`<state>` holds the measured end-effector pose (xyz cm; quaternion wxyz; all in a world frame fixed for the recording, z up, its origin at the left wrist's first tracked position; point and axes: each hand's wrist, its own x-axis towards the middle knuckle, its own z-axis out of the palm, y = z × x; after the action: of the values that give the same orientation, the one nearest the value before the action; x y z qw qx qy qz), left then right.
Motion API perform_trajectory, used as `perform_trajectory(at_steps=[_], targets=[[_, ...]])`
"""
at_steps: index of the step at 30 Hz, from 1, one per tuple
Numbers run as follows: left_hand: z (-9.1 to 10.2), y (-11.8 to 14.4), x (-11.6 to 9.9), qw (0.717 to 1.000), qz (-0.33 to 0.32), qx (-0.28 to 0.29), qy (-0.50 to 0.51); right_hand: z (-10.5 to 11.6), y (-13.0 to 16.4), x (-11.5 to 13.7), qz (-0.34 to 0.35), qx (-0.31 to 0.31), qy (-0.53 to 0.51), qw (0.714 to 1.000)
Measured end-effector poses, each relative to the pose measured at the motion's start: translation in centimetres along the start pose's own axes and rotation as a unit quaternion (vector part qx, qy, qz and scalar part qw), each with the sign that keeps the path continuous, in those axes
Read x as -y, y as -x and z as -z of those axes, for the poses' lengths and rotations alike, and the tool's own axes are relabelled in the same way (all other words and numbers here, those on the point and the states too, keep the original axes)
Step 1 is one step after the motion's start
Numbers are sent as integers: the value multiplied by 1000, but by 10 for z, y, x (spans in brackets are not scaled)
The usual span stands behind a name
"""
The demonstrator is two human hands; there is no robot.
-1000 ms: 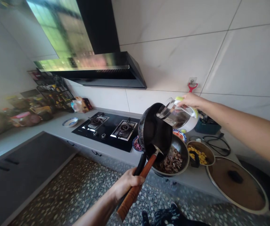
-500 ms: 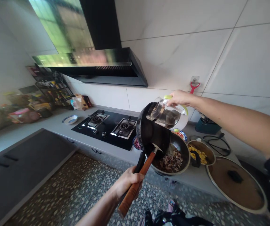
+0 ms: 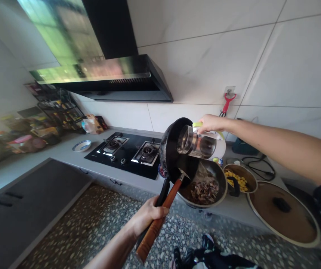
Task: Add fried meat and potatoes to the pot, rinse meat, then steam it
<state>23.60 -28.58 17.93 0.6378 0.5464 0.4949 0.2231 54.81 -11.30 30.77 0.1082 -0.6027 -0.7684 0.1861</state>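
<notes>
My left hand (image 3: 149, 215) is closed around the black handle of a wok (image 3: 167, 145) together with the wooden handle of a spatula (image 3: 160, 220). The wok is tipped on its side, with the spatula's metal end at its lower rim. My right hand (image 3: 212, 123) grips the green-and-white handle of a clear glass jug (image 3: 198, 144), which lies nearly level with its mouth inside the wok. Below the wok stands a dark pan (image 3: 221, 192) holding chopped brownish food (image 3: 205, 190) and some liquid. The wok hides part of this pan.
A pot of yellow chunks (image 3: 240, 181) and a large lid with a black knob (image 3: 286, 220) are on the right. Leftward are a two-burner gas hob (image 3: 129, 149) and a blue-rimmed dish (image 3: 82, 145). A range hood (image 3: 138, 86) overhangs the hob. A power cord (image 3: 258, 172) lies behind the pot.
The jug has tilted further, its mouth now lower within the wok. The wok stands more on its side. More of the wet far part of the pan shows. The view has shifted slightly.
</notes>
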Motion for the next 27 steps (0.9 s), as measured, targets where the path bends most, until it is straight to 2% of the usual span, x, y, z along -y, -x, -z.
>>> perform_trajectory(at_steps=[6,10,18,24,27], targets=[[0,5,-16,997,8,-8,-75,-7,10,1,-17,3,13,1000],[3,7,-18,994,7,-12,-110,-10,12,-10,-14,14,43,999],[4,11,-19,992,-3,-6,-129,-27,13,-33,47,41,121,991],[3,10,-20,990,0,-5,-143,-40,21,-34,63,111,189,974],[2,11,-23,989,-8,-5,-144,-51,27,-34,104,136,246,954]])
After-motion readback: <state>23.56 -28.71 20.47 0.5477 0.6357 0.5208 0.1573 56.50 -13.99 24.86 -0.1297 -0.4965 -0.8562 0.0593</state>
